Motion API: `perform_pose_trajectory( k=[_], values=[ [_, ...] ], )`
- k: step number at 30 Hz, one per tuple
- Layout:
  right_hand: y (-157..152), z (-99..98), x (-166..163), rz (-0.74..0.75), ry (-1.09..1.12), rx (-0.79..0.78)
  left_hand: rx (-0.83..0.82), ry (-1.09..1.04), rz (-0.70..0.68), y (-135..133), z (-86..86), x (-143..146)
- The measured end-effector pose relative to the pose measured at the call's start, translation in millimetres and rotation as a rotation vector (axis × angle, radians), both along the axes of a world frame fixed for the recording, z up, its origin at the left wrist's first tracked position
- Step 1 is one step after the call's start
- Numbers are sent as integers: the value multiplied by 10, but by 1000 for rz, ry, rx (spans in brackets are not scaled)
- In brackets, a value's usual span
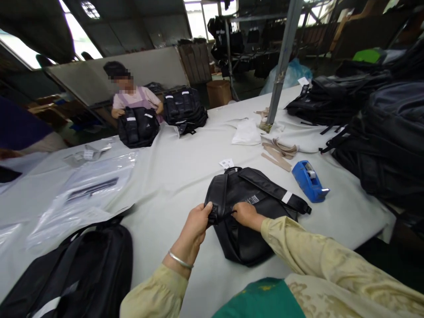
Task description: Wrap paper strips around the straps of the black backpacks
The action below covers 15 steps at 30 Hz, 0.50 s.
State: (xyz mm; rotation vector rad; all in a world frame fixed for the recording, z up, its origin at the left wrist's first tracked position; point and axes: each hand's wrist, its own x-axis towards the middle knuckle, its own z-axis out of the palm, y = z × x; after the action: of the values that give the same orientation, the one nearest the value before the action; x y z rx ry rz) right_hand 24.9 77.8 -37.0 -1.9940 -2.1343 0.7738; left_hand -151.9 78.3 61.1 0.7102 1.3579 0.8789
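A black backpack (247, 194) lies back-side up on the white-covered table (179, 168) in front of me, its straps running toward the right. My left hand (195, 225) is closed around the left strap near its lower end. My right hand (245, 214) pinches the same strap where it crosses the pack's back panel. A small white tag (226, 163) lies just beyond the top of the pack.
Another black backpack (76, 274) lies at my near left, with clear plastic bags (89, 185) beyond it. A blue tape dispenser (309, 181) and tan strips (280, 152) lie to the right. Stacks of black bags (380, 132) fill the right side. A person across the table handles a backpack (137, 126).
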Motion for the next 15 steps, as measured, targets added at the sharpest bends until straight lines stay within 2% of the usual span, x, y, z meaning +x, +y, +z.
perform_pose_trajectory(
  k=[3,6,11,15],
  values=[
    [-25,-105,-31,40,-7,-63,-83,24,21,-197,-82,-124],
    [-57,-172,-56,101,28,-78,-124,58,55,-258,-142,-197],
    [-108,-195,-75,279,48,-57,-16,27,220,-114,-220,-136],
    [-66,-184,-107,265,37,-27,84,55,407,49,-177,-12]
  ],
)
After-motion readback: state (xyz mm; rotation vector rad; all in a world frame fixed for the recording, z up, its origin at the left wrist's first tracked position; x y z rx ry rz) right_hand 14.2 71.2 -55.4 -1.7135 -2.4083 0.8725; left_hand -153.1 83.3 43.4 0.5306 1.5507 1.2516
